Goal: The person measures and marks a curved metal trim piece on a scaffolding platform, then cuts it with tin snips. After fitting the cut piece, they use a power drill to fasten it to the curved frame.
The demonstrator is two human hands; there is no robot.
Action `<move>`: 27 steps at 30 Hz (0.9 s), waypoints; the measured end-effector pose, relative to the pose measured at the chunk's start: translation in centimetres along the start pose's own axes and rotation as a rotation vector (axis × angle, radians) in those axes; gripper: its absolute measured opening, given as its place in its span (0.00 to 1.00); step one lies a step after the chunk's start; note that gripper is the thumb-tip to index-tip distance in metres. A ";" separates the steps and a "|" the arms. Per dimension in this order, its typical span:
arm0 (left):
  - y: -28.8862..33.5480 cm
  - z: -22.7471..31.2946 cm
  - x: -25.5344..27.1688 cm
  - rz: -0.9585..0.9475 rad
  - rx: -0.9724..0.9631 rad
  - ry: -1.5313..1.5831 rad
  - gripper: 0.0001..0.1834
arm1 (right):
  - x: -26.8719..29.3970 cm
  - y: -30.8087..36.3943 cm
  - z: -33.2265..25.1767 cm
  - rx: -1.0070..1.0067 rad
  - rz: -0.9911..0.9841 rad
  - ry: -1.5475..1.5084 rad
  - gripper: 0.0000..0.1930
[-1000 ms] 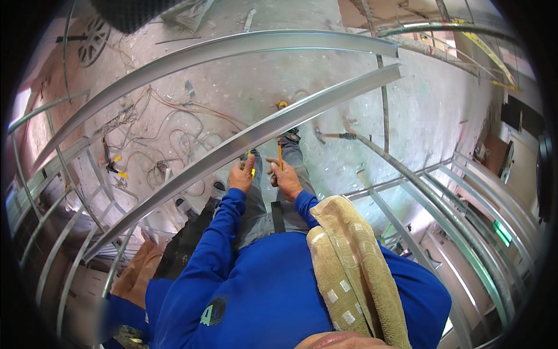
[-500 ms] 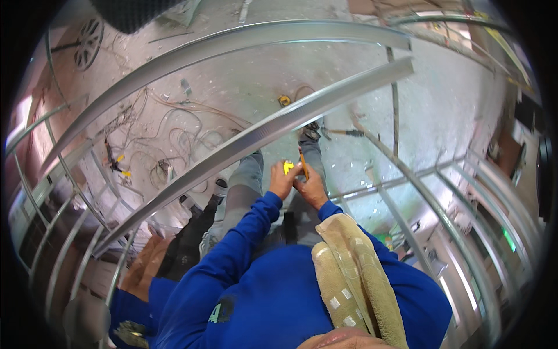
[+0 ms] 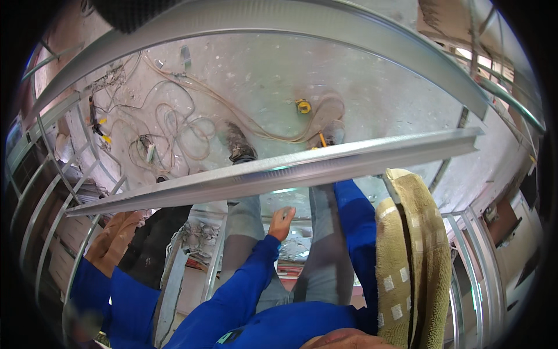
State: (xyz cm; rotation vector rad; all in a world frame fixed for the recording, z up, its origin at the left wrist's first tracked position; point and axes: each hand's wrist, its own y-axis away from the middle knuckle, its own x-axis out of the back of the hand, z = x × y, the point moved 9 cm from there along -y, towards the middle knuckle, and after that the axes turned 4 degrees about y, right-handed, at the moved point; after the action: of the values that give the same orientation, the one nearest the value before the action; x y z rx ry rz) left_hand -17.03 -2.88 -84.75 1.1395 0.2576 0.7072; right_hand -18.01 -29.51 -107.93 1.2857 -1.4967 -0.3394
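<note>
A long silver metal stud profile (image 3: 279, 171) runs across the view at chest height. My left hand (image 3: 282, 221) hangs just below it with fingers loose, holding nothing. My right sleeve (image 3: 351, 203) reaches up behind the profile, which hides that hand. A thin yellow-orange stick (image 3: 321, 139) pokes out above the profile there. My grey trouser legs and two dusty shoes (image 3: 238, 145) stand on the concrete floor below.
A yellow tape measure (image 3: 302, 106) and tangled cables (image 3: 174, 125) lie on the floor. A second curved metal profile (image 3: 349, 26) spans the top. Another person's hand (image 3: 116, 230) and blue sleeve are at lower left. A beige padded cloth (image 3: 407, 262) lies over my right shoulder. Metal framing lines both sides.
Both hands were together at the profile with a yellow item. The left hand has since dropped below the profile, the right hand has slid behind it, and the view has shifted closer.
</note>
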 end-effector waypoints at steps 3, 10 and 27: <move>-0.2 -4.2 0.1 -0.054 0.386 0.111 0.33 | -2.5 -6.8 2.5 -0.239 -0.065 -0.073 0.24; -0.7 1.2 0.9 -0.092 0.305 0.354 0.25 | -2.7 -15.3 -5.6 -0.043 0.024 -0.127 0.23; 2.1 1.5 2.4 -0.104 0.168 -0.139 0.30 | 7.7 7.9 14.1 0.238 -0.297 0.734 0.21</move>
State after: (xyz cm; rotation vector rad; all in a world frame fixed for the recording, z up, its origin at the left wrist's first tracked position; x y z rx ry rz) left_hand -15.22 -2.02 -81.84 1.3203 0.2596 0.5192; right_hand -32.62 -38.71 -103.17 1.5978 -0.7372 0.1308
